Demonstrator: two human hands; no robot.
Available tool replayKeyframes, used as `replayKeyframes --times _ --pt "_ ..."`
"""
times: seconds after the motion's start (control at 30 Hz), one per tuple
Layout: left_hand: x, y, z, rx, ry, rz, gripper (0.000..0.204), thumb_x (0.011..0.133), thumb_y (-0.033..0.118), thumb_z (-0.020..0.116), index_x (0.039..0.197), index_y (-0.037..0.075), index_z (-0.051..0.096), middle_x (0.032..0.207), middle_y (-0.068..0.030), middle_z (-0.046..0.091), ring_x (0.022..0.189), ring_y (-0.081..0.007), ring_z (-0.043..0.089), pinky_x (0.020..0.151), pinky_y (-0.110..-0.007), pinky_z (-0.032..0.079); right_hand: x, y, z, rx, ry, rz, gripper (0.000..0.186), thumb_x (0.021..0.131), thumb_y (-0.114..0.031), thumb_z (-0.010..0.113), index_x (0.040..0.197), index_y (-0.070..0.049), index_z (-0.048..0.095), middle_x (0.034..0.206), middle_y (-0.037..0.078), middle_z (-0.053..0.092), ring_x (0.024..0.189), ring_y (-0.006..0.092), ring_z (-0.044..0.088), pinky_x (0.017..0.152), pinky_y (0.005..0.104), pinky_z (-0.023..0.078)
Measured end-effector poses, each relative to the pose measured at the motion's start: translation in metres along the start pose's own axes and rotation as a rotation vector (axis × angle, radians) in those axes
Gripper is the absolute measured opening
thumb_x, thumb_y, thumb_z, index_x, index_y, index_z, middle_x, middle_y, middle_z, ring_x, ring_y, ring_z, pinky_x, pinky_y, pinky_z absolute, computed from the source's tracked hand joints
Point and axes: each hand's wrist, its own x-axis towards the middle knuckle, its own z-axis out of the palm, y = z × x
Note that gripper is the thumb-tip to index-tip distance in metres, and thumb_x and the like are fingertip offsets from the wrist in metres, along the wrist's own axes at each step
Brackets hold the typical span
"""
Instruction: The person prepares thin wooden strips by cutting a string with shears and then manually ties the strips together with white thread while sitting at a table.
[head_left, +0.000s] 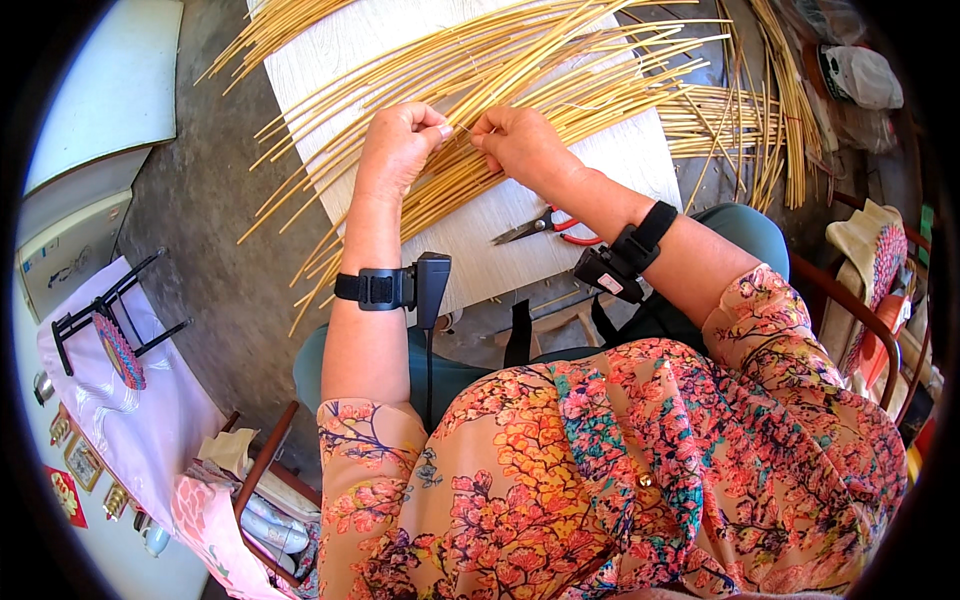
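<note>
Long, thin yellow-brown reeds (pixel 432 203) lie in a loose bundle across a pale wood-grain tabletop (pixel 455 262). Over the middle of them my left hand (pixel 393 150) is closed, thumb and forefinger pinched together. Close on its right, my right hand (pixel 528 152) also pinches with curled fingers. A fine pale string (pixel 461 128) spans the small gap between my fingertips, just above the reeds. Scissors (pixel 538 226) with red-and-black handles rest on the tabletop below my right hand, their blades apart and pointing left.
More reeds (pixel 795 120) stand or lie in bundles at the far right, near a white plastic bag (pixel 862 76). Wooden armchairs (pixel 848 298) flank me on the right and lower left. On the left are a white cloth-covered surface (pixel 130 390) and a black-framed folding stool (pixel 95 325).
</note>
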Motion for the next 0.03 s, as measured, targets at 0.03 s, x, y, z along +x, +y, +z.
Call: replayKeyframes --times 0.03 --pt "-0.0006 0.0004 0.0003 -0.005 0.002 -0.002 0.006 0.074 0.005 0.069 0.075 0.0 0.067 0.065 -0.0055 0.064 0.059 -0.0104 0.057 0.057 -0.025 0.045 -0.0001 -0.001 -0.0001 -0.005 -0.001 0.002 0.014 0.08 -0.017 0.057 0.08 -0.006 0.065 0.061 0.011 0.063 0.058 0.0202 0.064 0.06 0.0348 0.049"
